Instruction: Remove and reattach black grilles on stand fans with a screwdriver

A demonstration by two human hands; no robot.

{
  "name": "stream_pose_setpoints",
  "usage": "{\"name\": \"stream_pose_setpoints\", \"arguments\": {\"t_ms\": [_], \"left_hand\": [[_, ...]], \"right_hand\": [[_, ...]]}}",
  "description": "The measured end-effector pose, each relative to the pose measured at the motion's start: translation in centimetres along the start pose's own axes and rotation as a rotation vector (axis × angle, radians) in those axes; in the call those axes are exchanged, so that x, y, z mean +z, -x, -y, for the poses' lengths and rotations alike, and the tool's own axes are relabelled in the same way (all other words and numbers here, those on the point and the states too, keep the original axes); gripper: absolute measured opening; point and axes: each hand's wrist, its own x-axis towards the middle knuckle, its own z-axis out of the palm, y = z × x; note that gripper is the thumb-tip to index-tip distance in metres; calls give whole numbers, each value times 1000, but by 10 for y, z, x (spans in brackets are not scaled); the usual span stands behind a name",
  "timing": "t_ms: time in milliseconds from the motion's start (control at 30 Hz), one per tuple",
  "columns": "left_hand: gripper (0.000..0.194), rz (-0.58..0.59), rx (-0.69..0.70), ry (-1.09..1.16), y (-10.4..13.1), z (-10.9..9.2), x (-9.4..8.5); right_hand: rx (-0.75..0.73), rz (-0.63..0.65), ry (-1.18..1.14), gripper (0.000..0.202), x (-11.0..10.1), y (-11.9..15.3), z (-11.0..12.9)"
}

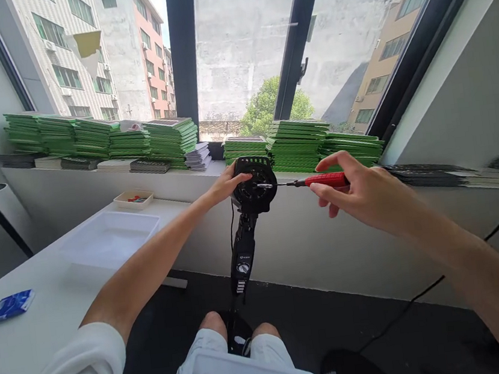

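Note:
A black fan motor head [258,201], without blades or grille, stands upright on a black pole that has a control panel with a knob [243,268]. My left hand [228,185] grips the head's left edge, its thumb reaching over the front. In my right hand [366,192] is a screwdriver [327,180] with a red handle, held loosely between the thumb and fingers. Its shaft points left, and the tip is at the middle of the motor head; whether it sits in a screw is too small to tell.
A white plastic tray [253,365] rests on my lap. On the white table [62,331] at left are a translucent tray [112,231], a small box of coloured parts [135,199] and a blue packet [10,306]. Green stacks [299,144] line the windowsill. A black cable [401,313] crosses the floor.

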Motion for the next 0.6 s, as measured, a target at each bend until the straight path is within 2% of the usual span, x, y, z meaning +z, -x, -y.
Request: {"name": "stream_pose_setpoints", "arguments": {"t_ms": [67,133,233,267,367,400,500,533,600], "left_hand": [[41,-3,8,7,0,0,1],[41,-11,11,-4,0,0,1],[40,-7,10,-26,1,1,0],[40,-9,9,-28,1,1,0],[40,-27,4,-21,1,2,-1],[40,-32,0,-19,1,2,-1],[40,-33,-12,-18,1,2,0],[40,-31,-15,-19,1,1,0],[42,-25,-16,-19,2,0,-1]], "right_hand": [[21,-56,102,44,0,0,1],[37,-116,224,54,0,0,0],[-35,-36,64,52,1,-1,-3],[-36,-47,50,52,3,-1,-5],[12,-165,238,57,5,-1,-7],[18,-167,243,58,5,-1,-7],[-69,-1,-65,50,5,0,-7],[-85,5,-109,51,5,1,-6],[-57,-77,50,53,5,1,-6]]}}
